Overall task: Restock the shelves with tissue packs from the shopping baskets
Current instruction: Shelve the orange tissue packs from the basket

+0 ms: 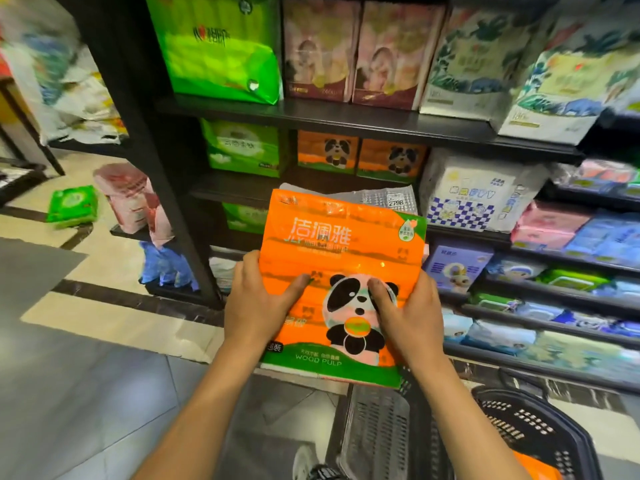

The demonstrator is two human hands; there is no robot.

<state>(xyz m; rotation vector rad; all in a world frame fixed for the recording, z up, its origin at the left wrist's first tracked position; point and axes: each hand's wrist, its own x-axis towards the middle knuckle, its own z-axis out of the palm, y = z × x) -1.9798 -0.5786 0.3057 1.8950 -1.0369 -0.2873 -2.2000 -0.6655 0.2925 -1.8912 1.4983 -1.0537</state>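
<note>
I hold an orange tissue pack (pixel 341 244) with a panda print up in front of the black shelves (pixel 346 116). My left hand (pixel 258 299) grips its left edge, thumb on the front. My right hand (pixel 407 313) grips its right side, thumb over the panda. Two matching orange panda packs (pixel 360 155) stand on the second shelf, just above and behind the held pack. Below my arms sit two black shopping baskets (pixel 533 431); another orange pack (pixel 538 467) shows in the right one.
Green packs (pixel 221 46), pink baby-print packs (pixel 356 50) and leaf-print packs (pixel 485 64) fill the top shelf. Blue and white packs (pixel 481 195) crowd the right-hand shelves. A green pack (pixel 71 206) lies on the tiled floor at left, beside a pink roll pack (pixel 133 199).
</note>
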